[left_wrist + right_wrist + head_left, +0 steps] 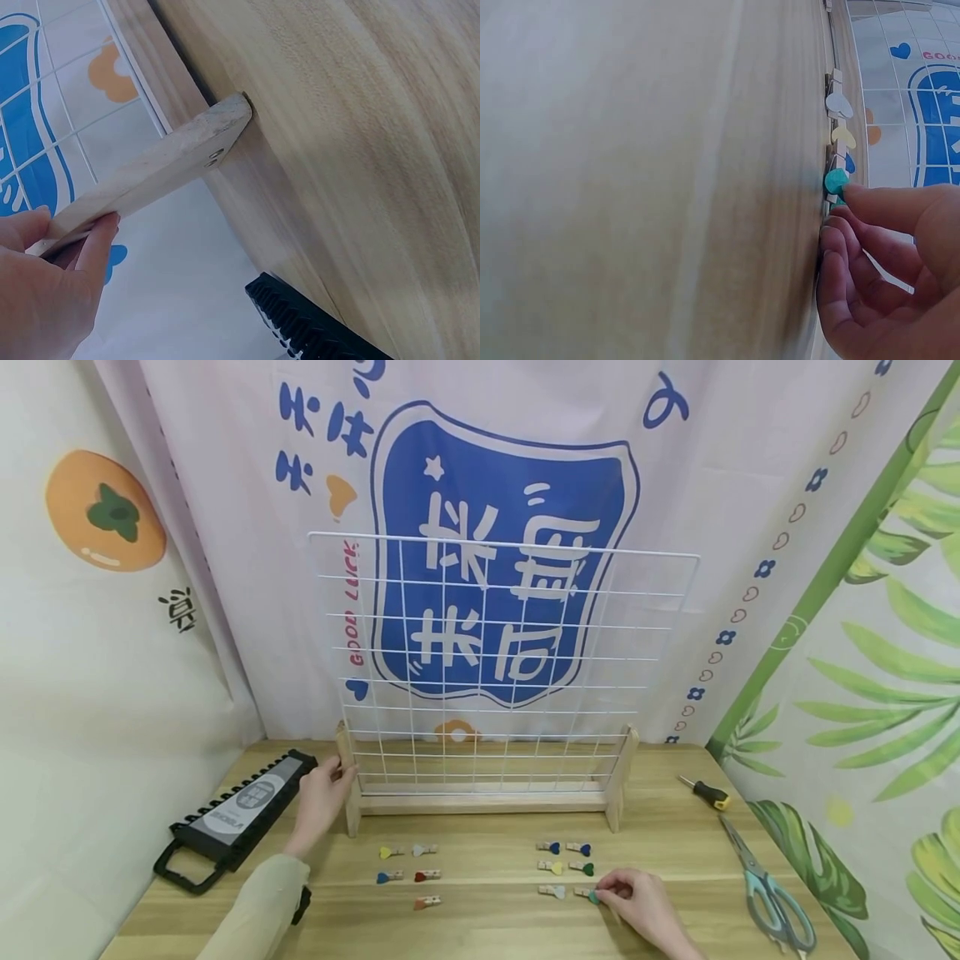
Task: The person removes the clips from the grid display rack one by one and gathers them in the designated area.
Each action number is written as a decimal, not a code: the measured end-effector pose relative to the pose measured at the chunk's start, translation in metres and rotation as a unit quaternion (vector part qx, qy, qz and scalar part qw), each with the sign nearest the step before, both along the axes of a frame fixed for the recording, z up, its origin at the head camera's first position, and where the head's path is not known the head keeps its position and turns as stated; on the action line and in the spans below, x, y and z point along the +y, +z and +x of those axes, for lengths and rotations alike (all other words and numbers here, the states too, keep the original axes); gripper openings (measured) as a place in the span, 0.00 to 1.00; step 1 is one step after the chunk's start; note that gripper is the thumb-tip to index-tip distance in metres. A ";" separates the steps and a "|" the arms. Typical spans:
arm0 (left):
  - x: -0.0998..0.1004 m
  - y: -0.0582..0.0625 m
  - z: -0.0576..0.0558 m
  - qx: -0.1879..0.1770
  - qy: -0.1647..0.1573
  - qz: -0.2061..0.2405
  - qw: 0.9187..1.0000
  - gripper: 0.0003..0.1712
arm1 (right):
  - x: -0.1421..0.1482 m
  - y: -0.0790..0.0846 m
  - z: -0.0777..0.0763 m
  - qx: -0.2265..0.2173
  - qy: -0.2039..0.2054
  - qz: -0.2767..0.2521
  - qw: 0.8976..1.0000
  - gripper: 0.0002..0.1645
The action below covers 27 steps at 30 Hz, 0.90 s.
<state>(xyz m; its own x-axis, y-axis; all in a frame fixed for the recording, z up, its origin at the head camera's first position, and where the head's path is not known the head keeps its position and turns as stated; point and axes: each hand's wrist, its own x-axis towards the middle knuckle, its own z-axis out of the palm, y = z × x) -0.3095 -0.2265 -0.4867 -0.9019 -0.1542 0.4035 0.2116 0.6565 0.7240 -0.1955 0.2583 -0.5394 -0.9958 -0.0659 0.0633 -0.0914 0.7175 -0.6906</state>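
Note:
A white wire grid panel (483, 668) stands upright in a wooden stand (487, 804) with a post at each end. My left hand (322, 797) grips the left post, thumb on one side and fingers on the other; the left wrist view shows the post (157, 169) between them. At the front right, my right hand (645, 906) pinches a small clothespin with a teal heart (836, 181) by its heart end. Several more heart clothespins lie beside it, among them a white one (553, 892) and a green one (581, 867).
Another group of heart clothespins, including a red one (427, 876), lies at front left. A black rack with a handle (240, 814) is left of my left arm. A screwdriver (708, 794) and teal-handled scissors (765, 893) lie on the right. Printed curtains (225, 485) surround the table.

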 end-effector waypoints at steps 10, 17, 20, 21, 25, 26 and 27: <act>0.001 0.003 -0.001 -0.017 0.000 0.005 1.000 0.11 | 0.001 0.000 0.000 0.001 0.008 -0.006 1.000 0.03; 0.003 0.007 0.000 -0.029 0.005 0.010 1.000 0.10 | 0.002 0.002 0.000 -0.005 0.009 -0.008 1.000 0.04; 0.003 0.008 0.002 -0.024 0.004 0.007 1.000 0.09 | 0.003 0.003 0.000 -0.003 0.007 -0.005 1.000 0.04; 0.003 0.008 0.002 -0.021 0.004 0.005 1.000 0.09 | 0.003 0.004 0.000 -0.004 0.006 -0.006 1.000 0.04; 0.002 0.009 0.003 -0.016 0.000 0.003 1.000 0.10 | 0.005 0.005 -0.001 -0.006 0.008 -0.013 1.000 0.05; 0.002 0.009 0.003 -0.017 -0.001 0.000 1.000 0.10 | 0.006 0.006 -0.002 -0.007 0.007 -0.016 1.000 0.04; 0.001 0.009 0.003 -0.018 -0.005 -0.002 1.000 0.10 | 0.007 0.007 -0.003 -0.007 0.005 -0.018 1.000 0.04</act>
<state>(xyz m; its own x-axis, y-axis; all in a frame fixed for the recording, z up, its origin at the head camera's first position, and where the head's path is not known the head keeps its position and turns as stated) -0.3063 -0.2254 -0.4775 -0.9172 -0.1443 0.3714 0.1914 0.6579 0.7284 -0.1984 0.2655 -0.5320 -0.9960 -0.0731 0.0517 -0.0880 0.6911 -0.7174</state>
